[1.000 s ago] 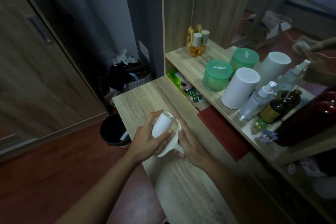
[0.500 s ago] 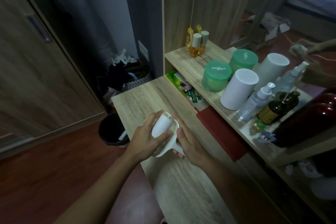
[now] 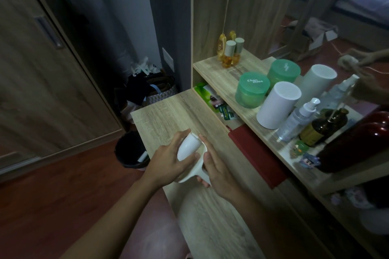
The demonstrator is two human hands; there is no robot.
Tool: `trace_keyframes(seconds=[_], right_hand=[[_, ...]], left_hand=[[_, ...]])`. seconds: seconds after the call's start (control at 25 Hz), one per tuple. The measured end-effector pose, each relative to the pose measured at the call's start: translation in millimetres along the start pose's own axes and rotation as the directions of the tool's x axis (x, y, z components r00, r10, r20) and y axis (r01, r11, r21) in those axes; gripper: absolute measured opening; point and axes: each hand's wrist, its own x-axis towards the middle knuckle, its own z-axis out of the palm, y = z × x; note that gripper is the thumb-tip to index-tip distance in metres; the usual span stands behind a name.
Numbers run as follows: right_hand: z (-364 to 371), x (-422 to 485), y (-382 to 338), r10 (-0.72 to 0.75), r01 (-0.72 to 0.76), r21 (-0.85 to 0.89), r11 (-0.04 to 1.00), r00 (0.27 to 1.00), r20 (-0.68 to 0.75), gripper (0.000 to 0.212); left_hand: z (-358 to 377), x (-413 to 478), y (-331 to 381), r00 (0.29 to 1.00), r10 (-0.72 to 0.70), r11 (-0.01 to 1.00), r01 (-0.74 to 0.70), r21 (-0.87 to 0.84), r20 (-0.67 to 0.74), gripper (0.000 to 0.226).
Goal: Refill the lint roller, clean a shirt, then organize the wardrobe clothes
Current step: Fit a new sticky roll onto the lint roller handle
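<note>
both hands are gripping the white lint roller at lower centre of the frame, the left hand closing around its roll, the right hand clasping its handle above the wooden tabletop.

The light wood surface is bare where it shows. Beside it on the right runs a raised shelf carrying two small amber bottles at the back, a green jar, a white cylinder, a clear spray bottle and a brown bottle. On the red-brown floor stands a black bin.
</note>
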Motion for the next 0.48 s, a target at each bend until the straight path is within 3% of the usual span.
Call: trace_keyframes(seconds=[0.16,0.32,0.4,0.48], right_hand=[[3,-1,3,0.1,-0.105,-0.081,0.991,0.993,-0.058,0.052],[10,0,-2,0.064,-0.088,-0.131,0.987,0.983,-0.174,0.046],[13,3,-7,0.047,-0.084,-0.15,0.985,0.971,-0.235,0.058],[17,9,-15,0.036,-0.093,-0.172,0.981,0.95,-0.309,0.063]], left_hand=[[-12,8,1,0.983,-0.1,0.98,0.124,-0.156,0.155,0.067],[-28,19,2,0.985,-0.064,0.992,0.081,-0.099,0.158,0.059],[-38,22,-1,0.996,-0.078,0.99,0.072,-0.125,-0.051,0.044],[-51,22,-2,0.911,-0.101,0.99,0.054,-0.127,-0.401,0.02]])
